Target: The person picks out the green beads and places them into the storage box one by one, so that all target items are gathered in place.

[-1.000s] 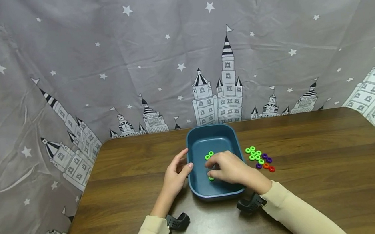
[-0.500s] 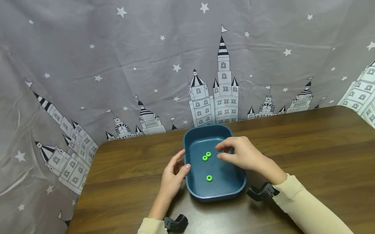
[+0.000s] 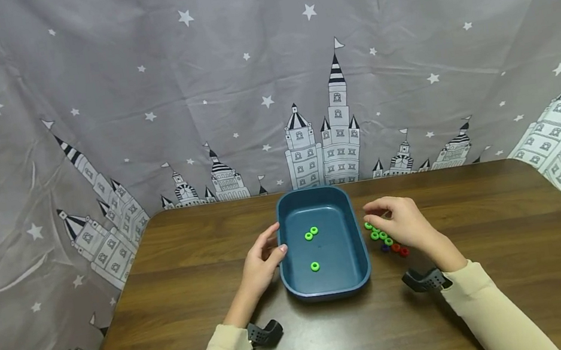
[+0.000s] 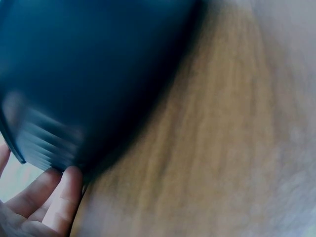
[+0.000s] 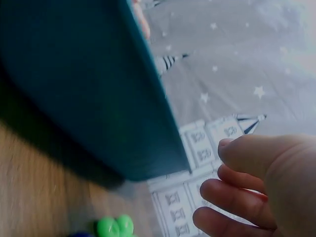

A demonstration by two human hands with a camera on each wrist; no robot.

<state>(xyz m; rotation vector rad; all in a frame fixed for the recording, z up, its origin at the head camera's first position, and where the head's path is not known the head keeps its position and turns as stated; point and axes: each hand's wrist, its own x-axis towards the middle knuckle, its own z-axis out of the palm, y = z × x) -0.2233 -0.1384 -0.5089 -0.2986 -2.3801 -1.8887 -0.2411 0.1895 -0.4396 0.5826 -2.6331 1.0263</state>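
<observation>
A deep blue rectangular tray stands on the table, with three small green rings on its floor. Fingers of my left hand touch its left outer wall; the left wrist view has the fingertips against the ribbed side. Over a cluster of loose rings right of the tray is my right hand, thumb and fingers bent and apart, with no ring seen between them. The cluster has several green rings, a purple ring and two red-orange rings. The hand covers part of it.
The brown wooden table extends to both sides of the tray. Behind it hangs a grey curtain with printed castles and stars. A black wrist-worn device sits at each cuff.
My right hand has moved from inside the tray, over its right rim, to the loose rings. A green ring near the tray's front is now fully uncovered. The left hand stays put.
</observation>
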